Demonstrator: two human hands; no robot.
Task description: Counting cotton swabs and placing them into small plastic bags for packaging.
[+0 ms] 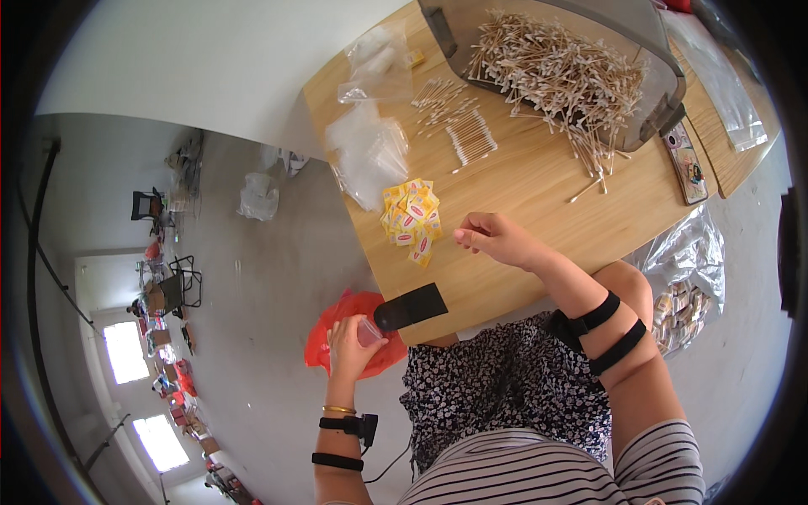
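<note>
My left hand (349, 347) is closed around a small clear plastic cup-like piece (369, 332), beside the table's left front corner and over a red plastic bag (323, 330). A flat black piece with a rounded end (411, 308) lies at that corner, next to the hand. Above the tabletop, my right hand (495, 237) has its fingers curled together; what they hold, if anything, is hidden. Just left of it is a pile of yellow and white printed paper slips (411, 215). Farther back lie a neat row of cotton swabs (471, 139) and some looser swabs (438, 99).
A grey translucent bin (581, 17) spilling cotton swabs (572, 76) stands at the back of the wooden table (539, 181). Clear plastic bags (366, 147) lie at its left side, a phone (686, 164) at the right. A filled clear bag (686, 286) sits below the right edge.
</note>
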